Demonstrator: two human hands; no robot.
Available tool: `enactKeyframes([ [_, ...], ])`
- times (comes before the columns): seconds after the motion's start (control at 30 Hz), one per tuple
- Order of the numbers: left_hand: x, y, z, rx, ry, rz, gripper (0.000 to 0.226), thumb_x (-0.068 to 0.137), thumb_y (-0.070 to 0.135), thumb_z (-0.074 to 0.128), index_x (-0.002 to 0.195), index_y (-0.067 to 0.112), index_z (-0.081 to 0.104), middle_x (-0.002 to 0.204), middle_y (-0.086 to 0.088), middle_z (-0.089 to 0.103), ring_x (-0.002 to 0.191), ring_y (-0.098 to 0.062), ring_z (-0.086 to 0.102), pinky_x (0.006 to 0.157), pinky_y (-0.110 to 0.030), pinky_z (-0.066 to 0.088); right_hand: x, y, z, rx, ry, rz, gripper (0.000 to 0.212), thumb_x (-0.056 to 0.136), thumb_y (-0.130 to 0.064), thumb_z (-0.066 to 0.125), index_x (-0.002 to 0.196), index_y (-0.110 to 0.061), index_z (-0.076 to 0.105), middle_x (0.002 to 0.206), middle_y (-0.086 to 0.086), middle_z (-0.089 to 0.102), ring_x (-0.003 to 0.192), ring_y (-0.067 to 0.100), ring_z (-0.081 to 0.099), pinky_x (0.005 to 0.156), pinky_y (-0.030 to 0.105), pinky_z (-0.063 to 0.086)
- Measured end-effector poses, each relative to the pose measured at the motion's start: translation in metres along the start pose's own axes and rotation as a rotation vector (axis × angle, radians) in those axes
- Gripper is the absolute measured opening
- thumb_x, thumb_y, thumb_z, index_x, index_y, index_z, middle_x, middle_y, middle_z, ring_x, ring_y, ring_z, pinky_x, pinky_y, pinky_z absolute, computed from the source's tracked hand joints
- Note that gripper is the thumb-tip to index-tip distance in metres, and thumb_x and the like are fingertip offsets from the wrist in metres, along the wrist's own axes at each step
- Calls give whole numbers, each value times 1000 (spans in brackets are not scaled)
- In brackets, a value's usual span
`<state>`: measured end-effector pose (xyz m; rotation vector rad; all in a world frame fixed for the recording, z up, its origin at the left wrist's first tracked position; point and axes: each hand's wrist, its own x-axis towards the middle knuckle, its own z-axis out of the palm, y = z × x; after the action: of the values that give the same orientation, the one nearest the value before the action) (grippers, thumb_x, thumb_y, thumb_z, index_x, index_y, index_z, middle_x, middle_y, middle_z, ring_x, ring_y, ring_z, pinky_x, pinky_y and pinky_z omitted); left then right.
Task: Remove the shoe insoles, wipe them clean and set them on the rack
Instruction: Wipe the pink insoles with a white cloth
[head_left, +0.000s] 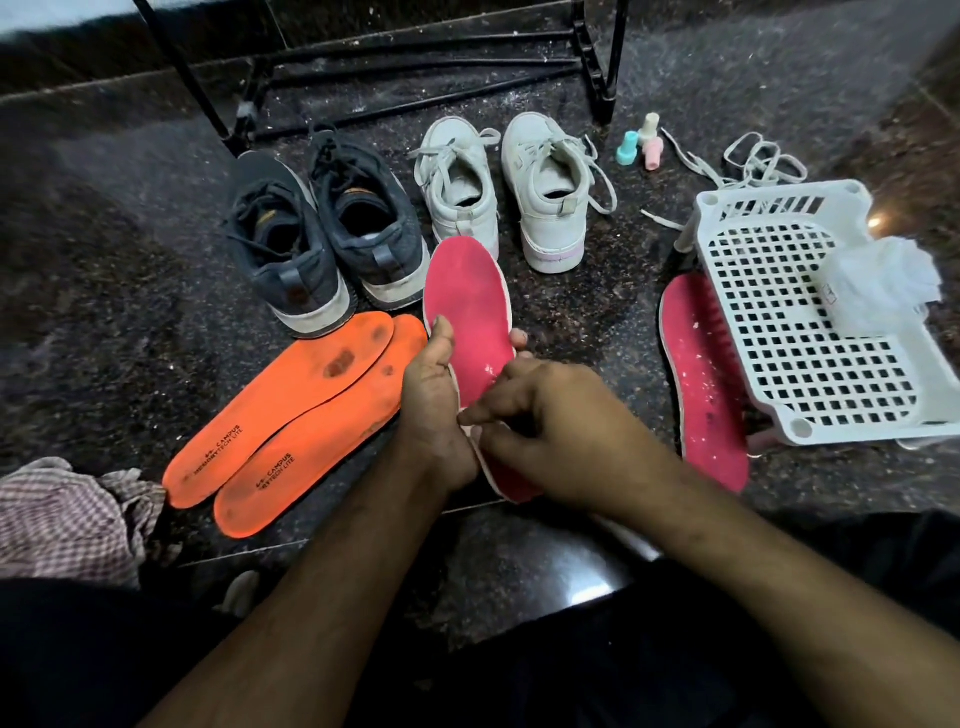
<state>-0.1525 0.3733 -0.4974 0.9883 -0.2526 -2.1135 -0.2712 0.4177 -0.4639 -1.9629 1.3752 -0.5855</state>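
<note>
Between both hands (493, 410), pink insole (470, 312).

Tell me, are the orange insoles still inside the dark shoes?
Out. Both orange foam insoles lie flat on the dark speckled floor, overlapping, in front of the dark grey lace-up shoes.

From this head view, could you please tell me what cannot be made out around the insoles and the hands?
- Held pink insole: its heel end is covered by the left hand and right hand.
- Second pink insole: one long edge is hidden under the white basket.
- Black rack: its upper part is cut off by the top edge.
- Checked cloth: cut off by the left edge.
- Orange insoles: the smaller print is too small to read.
</note>
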Motion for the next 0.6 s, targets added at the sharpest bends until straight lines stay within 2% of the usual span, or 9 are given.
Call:
enactKeyframes([
  [0.03,0,1,1,-5,-31,2,69,94,66,37,99,2,64,82,-13,64,70,-25,66,74,-33,58,-1,2,-7,107,2,18,22,82,-29,67,100,-28,80,91,-2,69,90,15,67,88,33,51],
  [0.1,-2,0,7,-24,-89,17,70,96,62,36,97,1,68,87,-16,69,78,-28,70,80,-38,59,-1,11,-17,200,145,53,21,84,-34,68,102,-28,79,92,-4,68,98,10,66,93,27,49],
  [0.2,-4,-7,11,-43,-119,36,74,99,59,33,89,1,77,90,-16,73,83,-26,73,80,-36,61,2,11,-11,7,301,39,20,89,-24,68,107,-23,77,90,1,61,87,17,63,82,25,48],
  [0.3,-2,-6,7,-47,-62,18,72,97,63,36,97,2,73,100,-17,72,91,-26,72,89,-36,57,6,0,3,-117,150,-32,27,87,-19,60,106,-17,78,92,9,58,84,27,61,79,38,51],
  [0.37,-2,-3,4,-54,-54,15,72,96,65,36,101,1,68,102,-19,70,93,-28,71,91,-39,57,6,-2,-2,-95,55,-89,28,84,-19,60,105,-20,79,91,7,60,85,26,63,83,40,51],
  [0.43,-5,0,8,-66,-89,49,74,97,63,33,93,0,71,94,-19,71,85,-29,72,81,-39,61,4,2,-13,9,101,-80,23,84,-19,65,101,-25,79,90,2,63,88,20,65,90,39,50],
  [0.5,-7,1,13,-82,-130,57,79,99,62,31,84,-2,76,87,-19,71,78,-29,73,74,-39,62,0,9,-22,99,245,-19,19,86,-21,69,102,-26,79,88,-3,61,91,15,65,90,31,50],
  [0.53,-8,0,15,-82,-133,58,80,99,62,30,83,-2,76,86,-18,71,77,-29,73,74,-40,61,-1,9,-20,70,284,-5,19,88,-22,69,104,-24,79,87,-3,59,90,14,64,87,26,49],
  [0.6,-4,-3,12,-41,-100,70,81,98,65,29,84,0,76,87,-18,72,82,-30,72,81,-41,60,-1,3,-7,-50,219,6,23,88,-24,66,107,-22,78,90,1,58,88,18,62,85,28,48],
])
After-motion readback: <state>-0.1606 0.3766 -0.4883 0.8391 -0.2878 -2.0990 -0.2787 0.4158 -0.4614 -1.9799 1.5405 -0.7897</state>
